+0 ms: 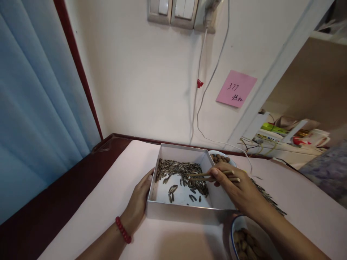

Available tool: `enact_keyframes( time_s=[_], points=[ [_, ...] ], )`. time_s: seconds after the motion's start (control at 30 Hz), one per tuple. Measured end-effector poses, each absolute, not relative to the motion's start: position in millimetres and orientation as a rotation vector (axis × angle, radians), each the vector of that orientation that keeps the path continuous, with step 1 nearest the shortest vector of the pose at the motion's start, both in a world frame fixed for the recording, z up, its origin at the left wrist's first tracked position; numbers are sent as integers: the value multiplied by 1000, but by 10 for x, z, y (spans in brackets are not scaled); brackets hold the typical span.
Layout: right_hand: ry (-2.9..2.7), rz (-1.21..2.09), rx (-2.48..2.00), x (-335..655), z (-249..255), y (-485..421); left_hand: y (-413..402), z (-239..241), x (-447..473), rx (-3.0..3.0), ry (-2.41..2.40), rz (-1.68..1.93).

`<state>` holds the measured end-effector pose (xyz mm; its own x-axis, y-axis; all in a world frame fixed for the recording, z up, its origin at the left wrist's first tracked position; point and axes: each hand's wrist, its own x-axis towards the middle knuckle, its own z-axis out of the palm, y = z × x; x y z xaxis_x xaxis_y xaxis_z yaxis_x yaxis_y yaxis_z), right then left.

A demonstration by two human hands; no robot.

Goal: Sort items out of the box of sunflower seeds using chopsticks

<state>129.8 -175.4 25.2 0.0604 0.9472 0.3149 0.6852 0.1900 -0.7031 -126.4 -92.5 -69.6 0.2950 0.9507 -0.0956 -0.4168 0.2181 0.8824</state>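
Note:
A shallow white box point(187, 213) sits on the pale pink tabletop point(108, 202), with striped sunflower seeds point(180, 169) heaped at its back and a few scattered on its floor. My left hand point(139, 200), with a red bead bracelet point(123, 230) on the wrist, rests against the box's left wall, fingers flat along it. My right hand point(234, 189) reaches over the box's right wall and grips a pair of wooden chopsticks point(208, 176), whose tips lie among the seeds.
A small white bowl of nuts point(221, 157) stands behind the box's right corner. A blue-rimmed bowl of nuts point(248, 240) sits at the front right. Loose seeds point(267, 196) trail along the table's right. A blue curtain point(35, 108) hangs left; cables point(206, 90) run down the wall.

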Motion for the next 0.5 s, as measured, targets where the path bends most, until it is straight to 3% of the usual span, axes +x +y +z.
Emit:
enact_keyframes(
  time_s=[0.37, 0.5],
  points=[
    [-1613, 397, -1512, 1306, 299, -1879, -926, -711, -1273, 872, 754, 1079],
    [-1537, 210, -1481, 1320, 496, -2161, -912, -714, -1273, 894, 775, 1093]
  ],
)
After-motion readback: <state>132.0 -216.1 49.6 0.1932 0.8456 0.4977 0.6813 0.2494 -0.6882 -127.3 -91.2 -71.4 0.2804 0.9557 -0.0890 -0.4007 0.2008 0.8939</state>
